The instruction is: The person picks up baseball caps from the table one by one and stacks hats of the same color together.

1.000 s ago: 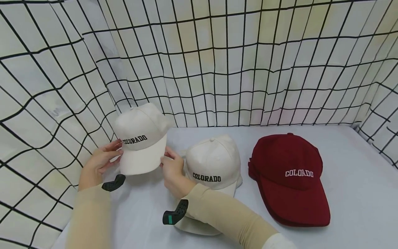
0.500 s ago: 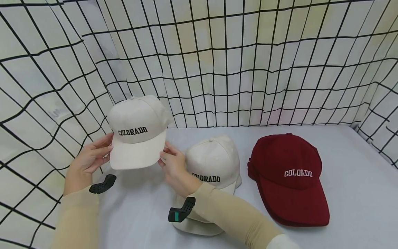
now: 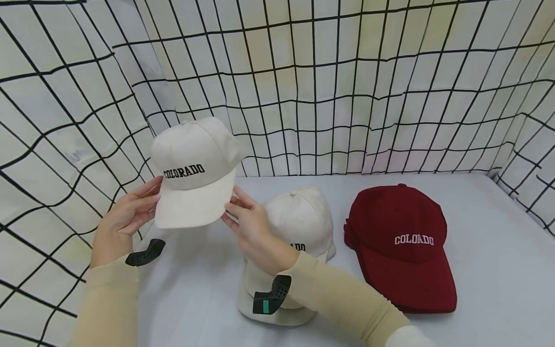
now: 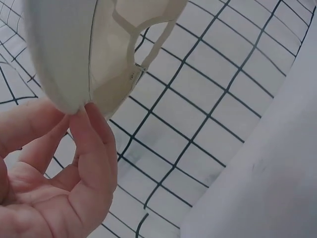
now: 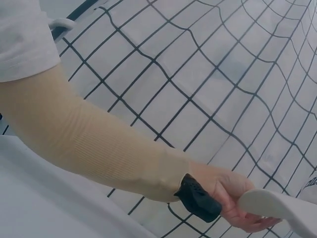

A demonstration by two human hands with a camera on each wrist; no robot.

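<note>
A white baseball cap (image 3: 195,159) lettered COLORADO is held up above the table at the left, front facing me and slightly tilted. My left hand (image 3: 127,209) pinches one edge of its brim; the left wrist view shows thumb and fingertips on the brim (image 4: 64,54), with the cap's underside and back strap opening beyond. At the brim's other edge, my right hand (image 3: 256,226) pinches with thumb and fingers. Behind my right forearm, more white caps (image 3: 299,217) lie stacked on the table, partly hidden. A left hand (image 5: 237,198) at the brim also appears in the right wrist view.
A dark red COLORADO cap (image 3: 403,226) lies to the right on the white table (image 3: 498,270). Black wire grid (image 3: 325,96) stands along the back and both sides, close beside my left arm. Each wrist carries a small black device (image 3: 273,294).
Both hands have raised the white cap and shifted it slightly left, then higher. My right forearm now covers more of the stacked caps' lettering. The red cap stays in place.
</note>
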